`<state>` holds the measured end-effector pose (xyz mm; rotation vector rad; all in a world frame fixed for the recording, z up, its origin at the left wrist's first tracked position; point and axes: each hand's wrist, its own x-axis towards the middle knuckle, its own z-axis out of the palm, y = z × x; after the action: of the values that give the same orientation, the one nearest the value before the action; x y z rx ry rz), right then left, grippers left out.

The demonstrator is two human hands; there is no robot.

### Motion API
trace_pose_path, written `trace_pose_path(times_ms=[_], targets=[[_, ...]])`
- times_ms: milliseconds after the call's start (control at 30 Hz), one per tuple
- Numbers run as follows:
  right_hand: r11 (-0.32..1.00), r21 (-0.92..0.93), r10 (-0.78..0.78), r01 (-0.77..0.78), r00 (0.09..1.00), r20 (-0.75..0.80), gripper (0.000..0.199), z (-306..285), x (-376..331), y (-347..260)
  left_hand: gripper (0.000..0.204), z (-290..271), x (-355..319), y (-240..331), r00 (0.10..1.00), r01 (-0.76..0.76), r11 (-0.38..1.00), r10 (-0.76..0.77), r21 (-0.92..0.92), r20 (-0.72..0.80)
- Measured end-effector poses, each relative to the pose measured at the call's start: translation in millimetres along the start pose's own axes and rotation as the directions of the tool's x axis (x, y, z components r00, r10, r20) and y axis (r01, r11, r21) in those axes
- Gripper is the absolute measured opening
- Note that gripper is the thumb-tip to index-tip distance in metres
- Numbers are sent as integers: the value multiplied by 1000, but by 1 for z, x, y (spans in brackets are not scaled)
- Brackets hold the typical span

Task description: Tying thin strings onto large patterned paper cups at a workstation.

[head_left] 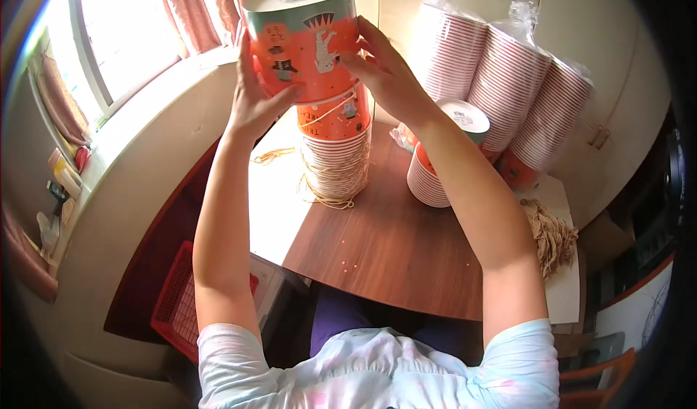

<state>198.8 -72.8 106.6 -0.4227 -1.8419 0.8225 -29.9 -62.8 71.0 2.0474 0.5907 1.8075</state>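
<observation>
Left hand [255,105] grips the left side of an orange printed bucket [301,53], thumb across the lower front, fingers along the side. Right hand [388,75] grips the same bucket from the right, thumb on the front, fingers spread along the side. Bucket is raised in front of the person, green band at the upper end, white round end facing up.

Held bucket sits right over a nested bucket stack [335,162], overlapping its top in view; can't tell if they touch. Stack's uppermost bucket is orange, printed, with a thin cord [327,116] slanting over it. More tan cord hangs in loops around the white rims, down to the tabletop [385,238]. Another cord tangle [274,156] lies left of the stack, on the bright white part.

To the right, partly behind the right forearm: shorter bucket stack [428,182], white round end up. Behind it, three tall bucket stacks [508,82] in clear plastic, leaning. Thick tan cord bundle [555,238] at the tabletop's right side. Red basket [168,300] low left, beside the left forearm.
</observation>
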Motion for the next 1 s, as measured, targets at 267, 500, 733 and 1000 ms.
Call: trace_pose_path(times_ms=[267, 500, 733, 1000], targets=[[978, -37, 198, -206, 967, -158, 58, -19, -13, 128, 127, 52, -15, -112, 981, 195, 967, -191, 165, -44], [684, -645, 309, -341, 936, -167, 49, -16, -97, 103, 125, 53, -69, -126, 962, 264, 955, -250, 133, -111], [103, -971, -63, -216, 973, -223, 31, -133, -162, 59, 82, 148, -124, -59, 972, -128, 811, 216, 571, -90], [450, -852, -42, -269, 946, -320, 19, -141, -145, 75, 104, 298, -155, -102, 916, 381, 863, -400, 331, -11]])
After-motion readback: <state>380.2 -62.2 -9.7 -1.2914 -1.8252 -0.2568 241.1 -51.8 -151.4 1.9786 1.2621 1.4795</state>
